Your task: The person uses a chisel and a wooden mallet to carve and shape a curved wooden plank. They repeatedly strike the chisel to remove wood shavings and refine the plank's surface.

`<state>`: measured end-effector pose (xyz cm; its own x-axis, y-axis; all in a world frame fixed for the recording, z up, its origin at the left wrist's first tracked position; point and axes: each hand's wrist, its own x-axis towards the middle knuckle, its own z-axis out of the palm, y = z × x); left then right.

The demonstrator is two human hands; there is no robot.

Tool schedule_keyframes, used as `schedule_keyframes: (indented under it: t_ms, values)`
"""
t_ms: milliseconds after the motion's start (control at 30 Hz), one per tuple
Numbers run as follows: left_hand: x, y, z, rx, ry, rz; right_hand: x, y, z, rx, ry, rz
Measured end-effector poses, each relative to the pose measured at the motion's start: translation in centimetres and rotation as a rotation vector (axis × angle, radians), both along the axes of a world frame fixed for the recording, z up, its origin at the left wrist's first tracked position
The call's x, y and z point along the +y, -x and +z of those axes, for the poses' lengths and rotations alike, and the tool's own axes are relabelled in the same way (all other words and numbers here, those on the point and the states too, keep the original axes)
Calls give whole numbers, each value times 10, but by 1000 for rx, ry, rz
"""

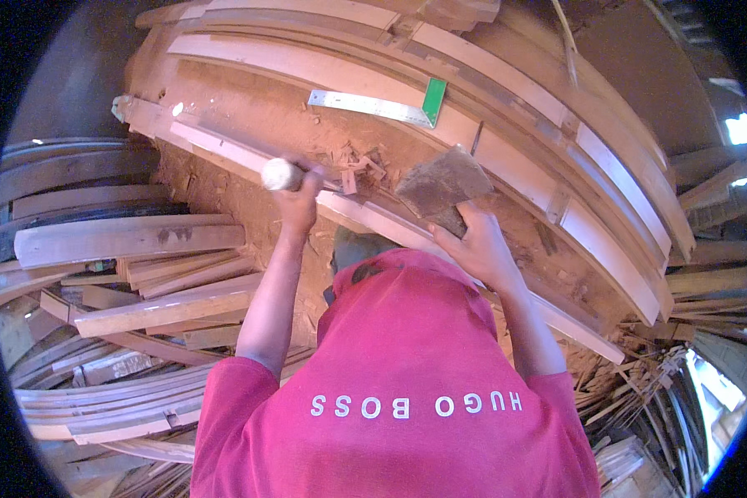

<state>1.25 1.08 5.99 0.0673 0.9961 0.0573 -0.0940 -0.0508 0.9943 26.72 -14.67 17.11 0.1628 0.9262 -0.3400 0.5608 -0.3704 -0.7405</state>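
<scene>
My left hand point(302, 202) is closed around a chisel point(280, 174), its pale round handle end facing up. The chisel's blade points right, toward a long narrow wooden beam point(382, 222) lying across in front of me. Whether the cutting edge touches the wood I cannot tell. In my right hand point(478, 246), the fingers wrap the short handle of a wooden mallet point(444, 183). Its blocky, worn head is held above the beam, to the right of the chisel and apart from it. Loose wood chips point(359, 168) lie just beyond the beam, near the chisel.
A try square point(372, 106) with a green stock and metal blade lies on the boards beyond the chips. Several long planks point(506, 158) stretch across the far side. Stacked timber point(129, 239) stands at the left, and thin offcuts point(664, 415) are piled at the lower right.
</scene>
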Motion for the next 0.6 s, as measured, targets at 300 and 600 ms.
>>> schedule_keyframes:
  t_ms: [300,600]
  values:
    - [-19,-30,7,285,-172,-128,-10,15,-11,111,-99,-146]
    - [-14,-38,10,77,70,-281,-19,12,-3,175,7,-293]
